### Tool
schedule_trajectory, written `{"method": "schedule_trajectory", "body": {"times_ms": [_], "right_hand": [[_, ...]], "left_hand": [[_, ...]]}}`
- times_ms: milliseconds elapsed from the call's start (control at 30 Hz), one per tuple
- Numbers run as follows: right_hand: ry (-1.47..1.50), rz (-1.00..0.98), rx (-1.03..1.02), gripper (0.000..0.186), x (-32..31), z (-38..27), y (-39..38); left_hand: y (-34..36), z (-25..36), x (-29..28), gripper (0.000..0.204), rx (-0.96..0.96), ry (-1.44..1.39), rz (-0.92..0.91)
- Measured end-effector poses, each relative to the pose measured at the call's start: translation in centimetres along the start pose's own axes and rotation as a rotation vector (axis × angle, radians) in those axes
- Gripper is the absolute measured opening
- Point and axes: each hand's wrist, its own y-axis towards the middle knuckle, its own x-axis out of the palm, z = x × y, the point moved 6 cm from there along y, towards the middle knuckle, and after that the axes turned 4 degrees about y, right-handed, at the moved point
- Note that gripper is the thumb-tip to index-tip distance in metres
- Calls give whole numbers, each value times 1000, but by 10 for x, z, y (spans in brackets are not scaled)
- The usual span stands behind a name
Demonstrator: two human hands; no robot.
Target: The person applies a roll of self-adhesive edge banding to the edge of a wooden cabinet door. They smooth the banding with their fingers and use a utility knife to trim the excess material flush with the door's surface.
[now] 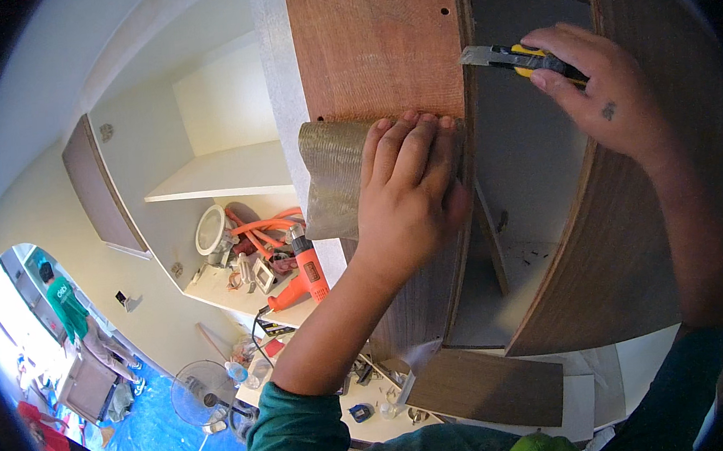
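Note:
My left hand (410, 197) grips a curled, ridged greyish-brown sheet (327, 178), fingers bent over its upper edge, against a reddish wood panel (374, 49) with small dark holes. My right hand (599, 83) holds a yellow-and-black utility knife (501, 59), its blade out and at the panel's right edge; whether it touches cannot tell. Behind the knife is an open, grey-lined cabinet compartment (527, 197) with dark wood edges.
An open white cabinet (223, 168) holds an orange heat gun (306, 271), hoses and fixtures. Below are a fan (206, 395), dark board (486, 384) and blue floor sheet (141, 434). Two people (74, 304) (53, 431) stand at the lower left.

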Motion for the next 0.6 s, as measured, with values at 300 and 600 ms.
{"method": "schedule_trajectory", "body": {"times_ms": [300,600], "right_hand": [[-28,69,11,29,-14,3,-13],[-3,58,96,32,-19,-9,-35]], "left_hand": [[1,-4,-3,66,76,-33,-28],[-1,-7,0,65,79,13,0]]}}
